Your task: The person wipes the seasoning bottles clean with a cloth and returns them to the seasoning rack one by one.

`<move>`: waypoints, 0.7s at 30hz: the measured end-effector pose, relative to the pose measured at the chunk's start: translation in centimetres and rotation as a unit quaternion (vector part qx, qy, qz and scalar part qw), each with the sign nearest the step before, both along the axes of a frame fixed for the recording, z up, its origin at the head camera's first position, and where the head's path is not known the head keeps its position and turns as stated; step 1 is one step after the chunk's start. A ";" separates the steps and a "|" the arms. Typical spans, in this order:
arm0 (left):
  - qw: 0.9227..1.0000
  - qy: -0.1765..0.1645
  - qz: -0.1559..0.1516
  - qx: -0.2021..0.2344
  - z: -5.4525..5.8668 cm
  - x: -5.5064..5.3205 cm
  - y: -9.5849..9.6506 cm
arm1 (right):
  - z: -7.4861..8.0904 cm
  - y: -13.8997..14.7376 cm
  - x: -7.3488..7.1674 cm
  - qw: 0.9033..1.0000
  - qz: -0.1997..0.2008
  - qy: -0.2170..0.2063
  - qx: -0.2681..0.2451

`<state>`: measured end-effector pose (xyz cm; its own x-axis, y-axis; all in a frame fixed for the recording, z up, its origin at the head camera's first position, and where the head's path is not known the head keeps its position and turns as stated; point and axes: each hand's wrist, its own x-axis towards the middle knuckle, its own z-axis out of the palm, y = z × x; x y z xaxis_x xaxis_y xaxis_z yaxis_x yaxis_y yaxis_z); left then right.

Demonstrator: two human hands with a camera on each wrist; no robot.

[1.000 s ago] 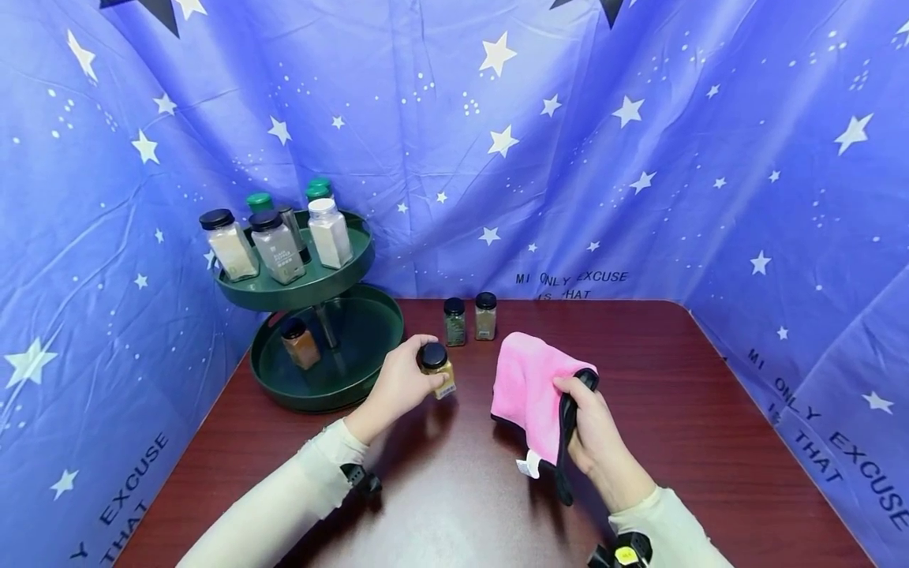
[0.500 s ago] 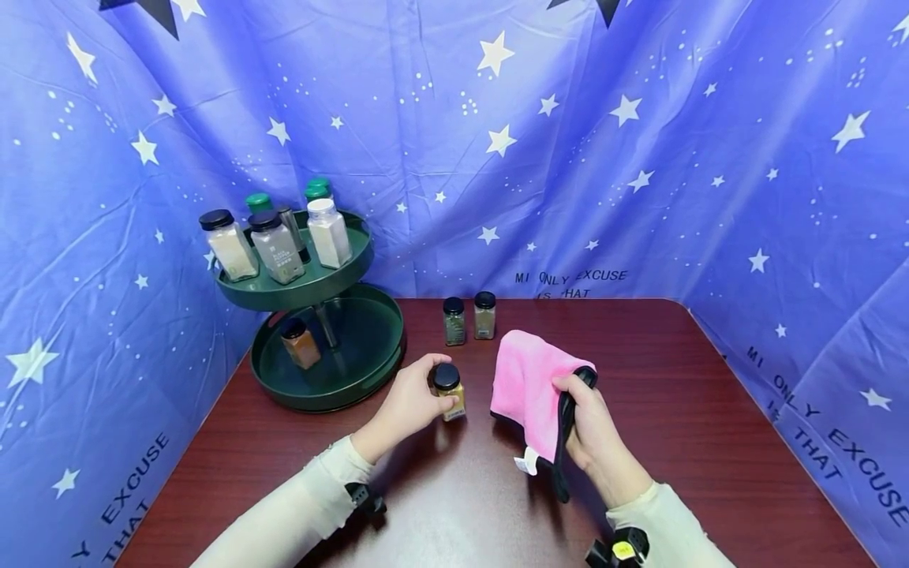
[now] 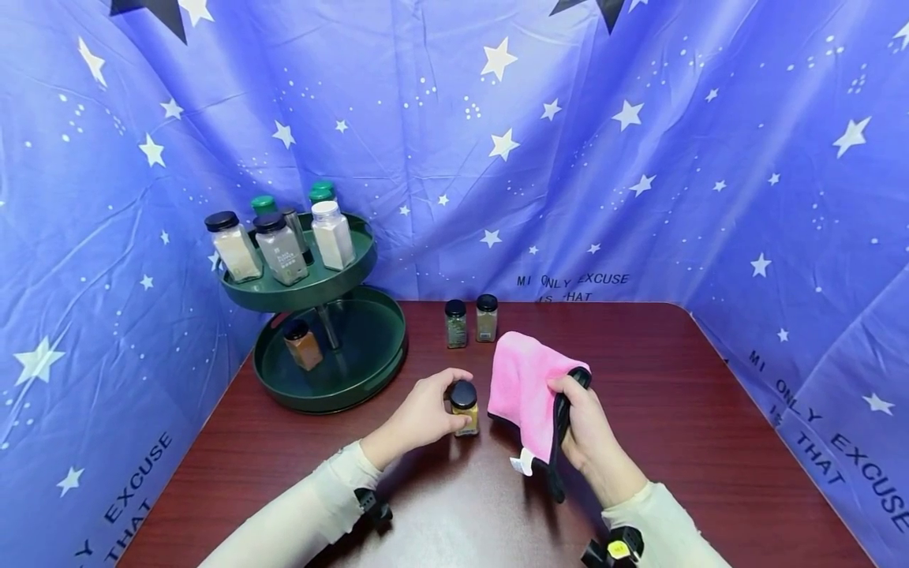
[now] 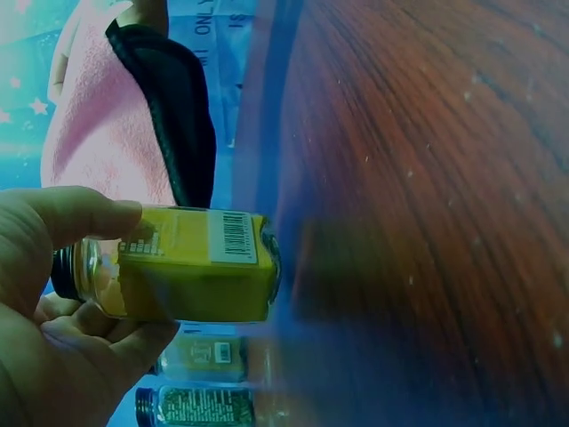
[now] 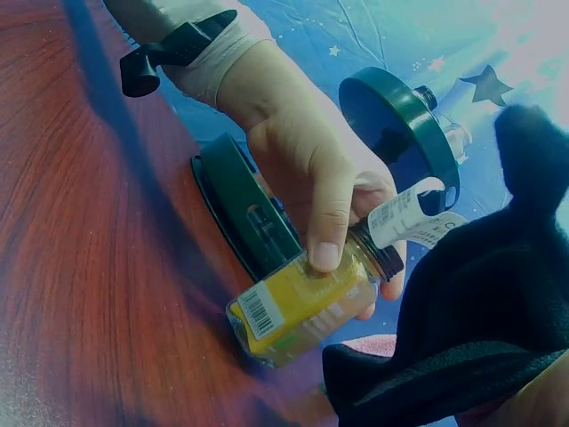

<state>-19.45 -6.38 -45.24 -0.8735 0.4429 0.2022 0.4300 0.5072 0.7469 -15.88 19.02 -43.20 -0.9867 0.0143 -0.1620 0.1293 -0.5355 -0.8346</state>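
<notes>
A square glass spice jar (image 4: pixel 196 267) with yellow contents, a barcode label and a black lid is gripped by my left hand (image 3: pixel 424 414), thumb on one side and fingers on the other. In the left wrist view its base stands a little off the wooden table. My right hand (image 3: pixel 592 438) holds a pink cloth (image 3: pixel 525 386) with black edging and a white tag (image 5: pixel 413 218), pinched at one edge so that it hangs down. The cloth is just right of the jar in the head view. Most of the right hand's fingers are hidden behind the cloth.
On the left stands a green two-tier rack (image 3: pixel 323 386). Several jars sit on its upper tier, and an orange-brown jar (image 3: pixel 304 349) on the lower. Two small jars, one green (image 3: pixel 456 325) and one tan (image 3: pixel 486 319), stand near the table's (image 3: pixel 675 394) back edge.
My left hand has brought the yellow jar to the right and nearer to me, away from the two small jars and closer to the cloth. My right hand has barely moved.
</notes>
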 end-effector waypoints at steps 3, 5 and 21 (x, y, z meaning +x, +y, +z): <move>1.000 -0.001 -0.005 -0.002 -0.1 0.0 0.1 | 0.0 -0.1 -0.1 1.000 -0.001 -0.002 0.003; 1.000 -0.004 -0.005 -0.003 -0.1 0.1 0.1 | -0.1 -0.2 -0.2 1.000 -0.003 -0.002 0.006; 0.999 -0.040 -0.009 0.014 -0.3 0.1 -0.2 | 0.3 -1.2 -1.1 1.000 -0.012 -0.007 0.019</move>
<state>-19.39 -6.60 -45.50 -0.8790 0.4544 0.1445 0.3775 0.4780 0.7931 -16.95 17.86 -42.92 -0.9835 0.0447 -0.1753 0.1290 -0.5063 -0.8527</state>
